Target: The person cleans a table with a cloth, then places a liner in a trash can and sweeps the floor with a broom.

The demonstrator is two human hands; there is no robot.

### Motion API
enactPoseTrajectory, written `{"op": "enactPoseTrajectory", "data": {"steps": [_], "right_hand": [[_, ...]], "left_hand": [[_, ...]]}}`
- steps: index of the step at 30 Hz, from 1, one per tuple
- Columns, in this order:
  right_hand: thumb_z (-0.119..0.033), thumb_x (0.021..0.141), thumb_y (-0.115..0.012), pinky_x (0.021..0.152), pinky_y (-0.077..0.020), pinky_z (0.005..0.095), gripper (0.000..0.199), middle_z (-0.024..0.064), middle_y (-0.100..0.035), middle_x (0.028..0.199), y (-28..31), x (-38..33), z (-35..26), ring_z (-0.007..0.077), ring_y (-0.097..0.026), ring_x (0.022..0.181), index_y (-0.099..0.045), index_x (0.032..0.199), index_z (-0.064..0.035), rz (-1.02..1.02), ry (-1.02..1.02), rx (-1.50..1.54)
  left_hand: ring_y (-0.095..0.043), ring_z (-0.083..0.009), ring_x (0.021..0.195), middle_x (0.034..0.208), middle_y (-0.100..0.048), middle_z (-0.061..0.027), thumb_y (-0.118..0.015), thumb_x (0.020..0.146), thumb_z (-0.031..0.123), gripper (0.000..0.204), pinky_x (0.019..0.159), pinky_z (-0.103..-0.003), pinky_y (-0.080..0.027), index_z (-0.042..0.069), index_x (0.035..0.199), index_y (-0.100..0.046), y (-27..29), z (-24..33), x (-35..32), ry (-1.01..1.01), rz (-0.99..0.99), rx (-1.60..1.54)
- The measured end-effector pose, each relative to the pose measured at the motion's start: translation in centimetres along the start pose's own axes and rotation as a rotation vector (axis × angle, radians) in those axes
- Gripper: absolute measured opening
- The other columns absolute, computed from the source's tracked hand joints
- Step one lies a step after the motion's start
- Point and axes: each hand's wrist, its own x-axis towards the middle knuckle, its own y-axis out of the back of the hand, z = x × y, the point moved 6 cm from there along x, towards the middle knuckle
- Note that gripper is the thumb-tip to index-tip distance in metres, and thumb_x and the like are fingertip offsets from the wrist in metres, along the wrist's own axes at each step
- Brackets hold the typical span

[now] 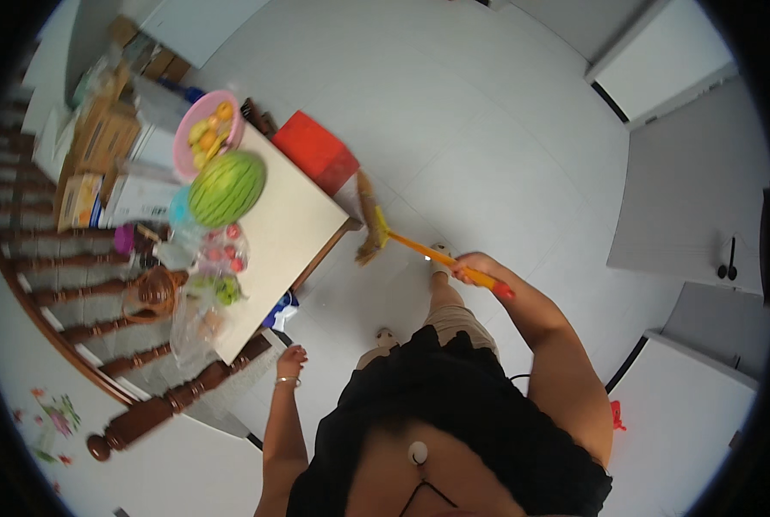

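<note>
My right hand (471, 266) is closed around the orange handle of a broom (412, 245), near the red-tipped end, so the handle slants away from me, leftward, to a yellow collar and straw-coloured bristles. Those bristles sit just beyond the nearest corner of the pale table (294, 215), close to a red box (310, 148) by the table's edge; I can't tell whether they press on the floor (506, 164). My left hand (291, 359) is well apart from the right, down near the table's near end, with its fingers loosely bent; I can't tell whether anything is inside them. A bracelet (288, 381) circles that wrist. Just beyond the hand, beside the table's edge, is a blue and white packet (282, 310). On the table lies a striped watermelon (227, 188), touching or nearly touching a pink basin (181, 148) of yellow and orange fruit (209, 138). Nearer me are clear bags with round red fruit (215, 254) and green grapes (227, 289). A dark wooden railing (139, 420) curves along the left.
</note>
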Motion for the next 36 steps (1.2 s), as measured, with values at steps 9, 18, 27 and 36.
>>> {"op": "enactPoseTrajectory", "data": {"steps": [9,18,27,36], "right_hand": [[-0.011,0.083,-0.052,0.044,-0.0521,0.027,0.017,0.0132,-0.055,0.069,25.4,-1.3,-10.5,0.0168,-0.056,0.047,-0.043,0.09,0.0001,-0.075,0.217,0.384],[-0.004,0.084,-0.042,0.045,-0.0475,0.0194,0.011,0.0081,-0.047,0.066,37.3,-15.9,-6.7,0.0133,-0.05,0.052,-0.042,0.087,0.0066,0.163,0.638,0.85],[-0.009,0.076,-0.048,0.036,-0.0406,0.022,0.021,0.0001,-0.043,0.049,31.2,-11.7,-19.8,0.0119,-0.043,0.039,-0.041,0.057,-0.0123,0.896,0.606,1.058],[-0.007,0.085,-0.043,0.042,-0.041,0.0198,0.012,-0.0002,-0.038,0.051,6.7,-4.7,-45.5,0.011,-0.041,0.043,-0.037,0.075,-0.0072,0.202,0.426,1.149]], "left_hand": [[-0.06,-0.0265,0.086,0.091,-0.062,-0.0151,-0.058,0.077,0.027,0.034,0.075,-0.032,-0.048,0.006,0.103,-0.059,-12.4,12.5,-0.4,-0.533,-0.488,0.846],[-0.061,-0.0129,0.072,0.083,-0.062,-0.0027,-0.057,0.079,0.026,0.028,0.057,-0.026,-0.046,0.007,0.1,-0.057,-9.3,19.9,6.2,0.324,-0.235,0.335],[-0.059,-0.014,0.069,0.079,-0.061,-0.0027,-0.057,0.081,0.029,0.024,0.054,-0.027,-0.044,0.009,0.094,-0.059,-12.6,22.3,21.9,0.053,-0.45,0.464],[-0.058,-0.0126,0.061,0.072,-0.06,-0.0034,-0.057,0.077,0.025,0.021,0.052,-0.026,-0.045,0.006,0.087,-0.06,-10.5,44.0,33.5,-0.026,-0.145,0.11]]}}
